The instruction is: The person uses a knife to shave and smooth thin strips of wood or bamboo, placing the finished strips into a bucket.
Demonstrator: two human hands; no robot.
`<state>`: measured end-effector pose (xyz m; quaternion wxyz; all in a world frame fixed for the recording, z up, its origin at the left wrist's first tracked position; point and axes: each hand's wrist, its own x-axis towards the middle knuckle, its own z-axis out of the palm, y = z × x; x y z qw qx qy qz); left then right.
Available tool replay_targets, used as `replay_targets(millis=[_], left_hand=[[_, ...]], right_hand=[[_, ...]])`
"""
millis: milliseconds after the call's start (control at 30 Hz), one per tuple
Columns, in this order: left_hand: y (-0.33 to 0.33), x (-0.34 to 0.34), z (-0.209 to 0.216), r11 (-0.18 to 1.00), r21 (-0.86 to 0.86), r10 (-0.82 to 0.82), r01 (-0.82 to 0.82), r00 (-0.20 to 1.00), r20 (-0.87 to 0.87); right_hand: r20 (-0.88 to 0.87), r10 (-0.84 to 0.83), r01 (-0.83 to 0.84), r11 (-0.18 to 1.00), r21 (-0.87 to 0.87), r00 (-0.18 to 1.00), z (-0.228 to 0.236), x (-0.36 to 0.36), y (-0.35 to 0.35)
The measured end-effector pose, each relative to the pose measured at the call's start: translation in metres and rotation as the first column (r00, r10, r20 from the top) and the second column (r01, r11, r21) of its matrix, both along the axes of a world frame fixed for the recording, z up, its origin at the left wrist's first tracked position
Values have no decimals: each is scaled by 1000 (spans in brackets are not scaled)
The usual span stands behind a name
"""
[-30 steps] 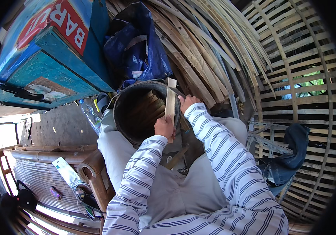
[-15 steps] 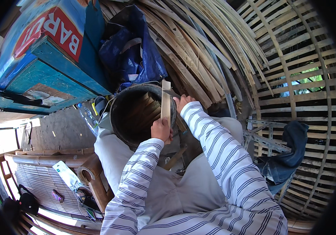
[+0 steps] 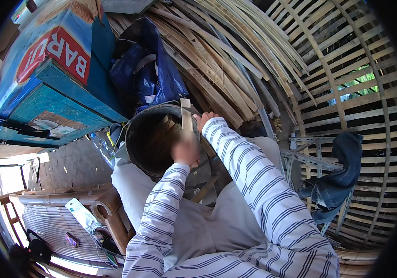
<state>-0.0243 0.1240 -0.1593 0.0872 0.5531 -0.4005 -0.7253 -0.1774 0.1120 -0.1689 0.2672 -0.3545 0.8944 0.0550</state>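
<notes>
My left hand [image 3: 185,149], smeared by motion, grips the lower end of a flat, pale bamboo strip [image 3: 187,123] slanting over the bucket's right side. My right hand [image 3: 206,120] is closed by the strip's upper part, around a knife whose handle the fingers hide; the dark blade, plainer half a second ago, lies across the strip and hardly shows now. Between my knees stands a dark round bucket [image 3: 130,147], with several bamboo pieces [image 3: 165,132] inside it.
Long bamboo slats [image 3: 221,69] are piled beyond the bucket, beside a blue plastic bag [image 3: 150,76]. A blue painted box [image 3: 64,102] stands at left above a bamboo bench [image 3: 59,217]. Dark cloth [image 3: 335,173] hangs on a metal frame near the slatted wall [image 3: 365,148] at right.
My left hand has moved slightly left and is now blurred. The strip and my right hand have shifted a little left too, along with the whole view.
</notes>
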Motion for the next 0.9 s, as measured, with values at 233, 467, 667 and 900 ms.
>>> replay_targets(millis=[233, 467, 667, 900], left_hand=[[-10, -4, 2, 999, 33, -19, 19, 1000, -16], [-19, 12, 7, 979, 204, -4, 15, 998, -55], [-23, 29, 3, 982, 165, -90, 95, 995, -36], [-8, 30, 6, 957, 242, -159, 160, 987, -25]], right_hand=[[-57, 43, -44, 999, -4, 997, 5, -6, -6], [-13, 104, -103, 992, 78, 994, 23, -18, 2], [5, 379, -379, 925, 39, 926, 32, 22, 34], [-115, 224, -232, 971, -52, 968, 2, -14, 24]])
